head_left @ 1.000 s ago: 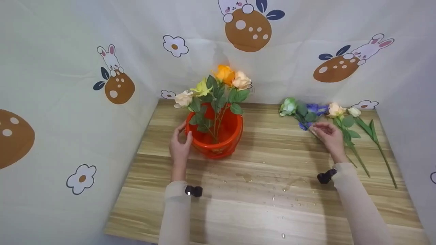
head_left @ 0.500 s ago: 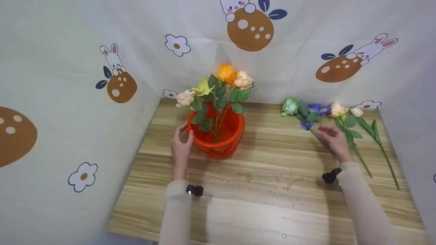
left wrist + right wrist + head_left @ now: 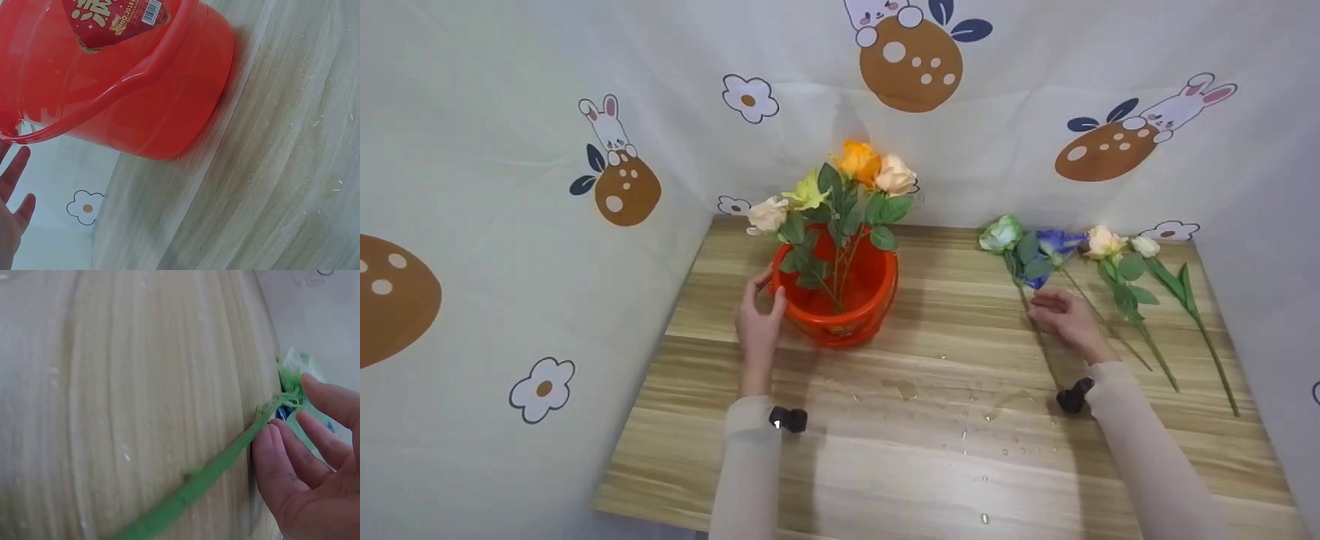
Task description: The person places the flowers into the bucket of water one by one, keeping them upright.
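The left hand (image 3: 761,322) rests at the left rim of an orange-red bucket (image 3: 840,334), thumb outside and fingers behind the rim. In the left wrist view, its fingertips (image 3: 14,171) are close to the bucket's handle (image 3: 95,109). Upright in the bucket lean a cream rose (image 3: 769,216), a yellow flower (image 3: 808,192), an orange rose (image 3: 858,161) and a peach rose (image 3: 895,177). On the right, the right hand (image 3: 1065,319) pinches the stem (image 3: 197,489) of a green rose (image 3: 1000,234) at its fingertips. The stem slants down toward the front, partly hidden by the wrist.
A blue flower (image 3: 1057,241) lies beside the green rose. Right of it lie a peach rose (image 3: 1105,243) and a white tulip (image 3: 1145,247), stems toward the front. Water drops (image 3: 985,517) dot the wooden table (image 3: 885,480). Printed fabric (image 3: 675,45) encloses the back and sides.
The right hand first drew back rightward, then moved left to the green rose's stem. That stem has swung left, away from the blue flower's stem. The left hand stays at the bucket.
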The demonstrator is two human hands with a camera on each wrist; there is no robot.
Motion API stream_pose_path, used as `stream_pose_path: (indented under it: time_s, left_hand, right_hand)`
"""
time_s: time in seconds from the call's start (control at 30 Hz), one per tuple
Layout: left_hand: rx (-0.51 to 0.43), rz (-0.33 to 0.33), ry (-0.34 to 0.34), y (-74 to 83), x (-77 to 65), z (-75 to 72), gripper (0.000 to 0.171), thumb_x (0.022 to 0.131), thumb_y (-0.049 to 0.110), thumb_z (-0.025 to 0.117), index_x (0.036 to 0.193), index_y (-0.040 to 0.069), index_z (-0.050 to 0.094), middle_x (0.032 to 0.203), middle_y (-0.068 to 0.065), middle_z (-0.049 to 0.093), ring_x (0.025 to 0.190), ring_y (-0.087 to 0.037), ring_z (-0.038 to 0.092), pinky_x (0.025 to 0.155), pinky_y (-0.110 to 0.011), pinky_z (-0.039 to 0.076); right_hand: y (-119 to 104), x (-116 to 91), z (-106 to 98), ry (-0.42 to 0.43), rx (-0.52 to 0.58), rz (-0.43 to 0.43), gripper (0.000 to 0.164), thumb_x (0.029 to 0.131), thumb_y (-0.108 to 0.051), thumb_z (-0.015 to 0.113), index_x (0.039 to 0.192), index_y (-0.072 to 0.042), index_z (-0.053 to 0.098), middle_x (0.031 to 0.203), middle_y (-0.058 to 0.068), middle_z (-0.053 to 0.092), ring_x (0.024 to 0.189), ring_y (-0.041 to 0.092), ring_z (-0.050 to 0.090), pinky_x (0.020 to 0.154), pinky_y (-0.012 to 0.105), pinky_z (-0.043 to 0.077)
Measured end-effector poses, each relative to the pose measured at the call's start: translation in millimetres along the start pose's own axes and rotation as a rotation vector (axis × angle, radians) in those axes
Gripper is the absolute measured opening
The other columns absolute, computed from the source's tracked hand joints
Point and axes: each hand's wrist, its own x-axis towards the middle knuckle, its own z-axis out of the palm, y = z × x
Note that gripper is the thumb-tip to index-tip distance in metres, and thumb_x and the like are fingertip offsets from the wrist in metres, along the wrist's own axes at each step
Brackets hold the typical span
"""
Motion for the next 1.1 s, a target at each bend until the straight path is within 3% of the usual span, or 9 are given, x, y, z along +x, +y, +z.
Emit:
stream_pose_path:
  time_s: [0.1,0.27,0.33,0.5,0.63,0.73,0.9,1.1]
  left_hand:
    - [-0.001,-0.005,0.002,-0.1,0.3,-0.1,0.036,0.091,0.014,0.067,0.126,0.007,0.065,0.131,-0.01,0.068,0.127,-0.026,0.059,0.116,-0.038,0.04]
    - [-0.014,-0.016,-0.003,-0.7,0.1,0.1,0.036,0.092,0.015,0.067,0.128,0.01,0.065,0.133,-0.005,0.067,0.128,-0.023,0.059,0.116,-0.037,0.04]
    - [-0.02,-0.018,-0.004,-0.5,-0.2,0.3,0.037,0.092,0.015,0.067,0.128,0.01,0.065,0.134,-0.004,0.067,0.128,-0.022,0.058,0.116,-0.036,0.039]
    - [-0.05,-0.018,-0.001,-0.3,-0.9,0.0,0.035,0.092,0.012,0.068,0.127,0.009,0.065,0.133,-0.006,0.067,0.128,-0.025,0.059,0.117,-0.037,0.038]
    - [-0.047,-0.022,-0.003,1.0,-0.8,0.1,0.036,0.091,0.011,0.067,0.127,0.008,0.065,0.133,-0.008,0.067,0.128,-0.025,0.058,0.117,-0.037,0.038]
    - [-0.036,-0.019,0.0,1.6,0.0,0.2,0.037,0.091,0.011,0.067,0.127,0.007,0.065,0.133,-0.008,0.067,0.128,-0.025,0.058,0.116,-0.037,0.039]
    - [-0.04,-0.005,0.007,0.9,0.5,0.1,0.036,0.091,0.009,0.067,0.127,0.006,0.065,0.133,-0.009,0.067,0.127,-0.025,0.059,0.115,-0.037,0.04]
    - [-0.053,-0.022,-0.006,0.6,-0.2,0.4,0.036,0.092,0.011,0.067,0.128,0.009,0.065,0.135,-0.006,0.066,0.129,-0.024,0.057,0.117,-0.037,0.038]
  right_hand:
    - [1,2,10,0.016,0.024,0.001,0.057,0.096,-0.003,0.061,0.143,0.017,0.035,0.126,0.016,0.061,0.092,-0.007,0.064,0.079,0.015,0.057]
    - [0,7,27,0.062,-0.091,-0.007,0.054,0.094,-0.003,0.064,0.141,0.014,0.042,0.133,0.035,0.054,0.087,-0.007,0.061,0.074,0.013,0.056]
    - [-1,10,33,0.076,-0.125,0.004,0.054,0.094,-0.004,0.064,0.141,0.012,0.043,0.133,0.037,0.053,0.086,-0.007,0.06,0.073,0.013,0.056]
    - [-6,17,45,0.1,-0.147,0.033,0.052,0.092,-0.002,0.065,0.139,0.011,0.047,0.124,0.031,0.056,0.083,-0.003,0.061,0.073,0.015,0.057]
    - [-7,21,51,0.147,-0.253,0.035,0.047,0.09,-0.004,0.069,0.133,0.011,0.054,0.113,0.023,0.06,0.08,-0.002,0.057,0.07,0.012,0.055]
    - [-7,23,54,0.174,-0.275,0.052,0.043,0.09,-0.003,0.068,0.13,0.01,0.057,0.111,0.02,0.062,0.078,-0.001,0.057,0.069,0.012,0.055]
    - [-6,23,57,0.184,-0.103,0.079,0.043,0.091,0.001,0.065,0.132,0.011,0.054,0.108,0.017,0.064,0.075,0.001,0.065,0.07,0.016,0.058]
    - [-6,18,61,0.182,0.218,0.118,0.052,0.092,0.005,0.063,0.139,0.015,0.043,0.086,-0.006,0.067,0.072,0.0,0.069,0.071,0.018,0.06]
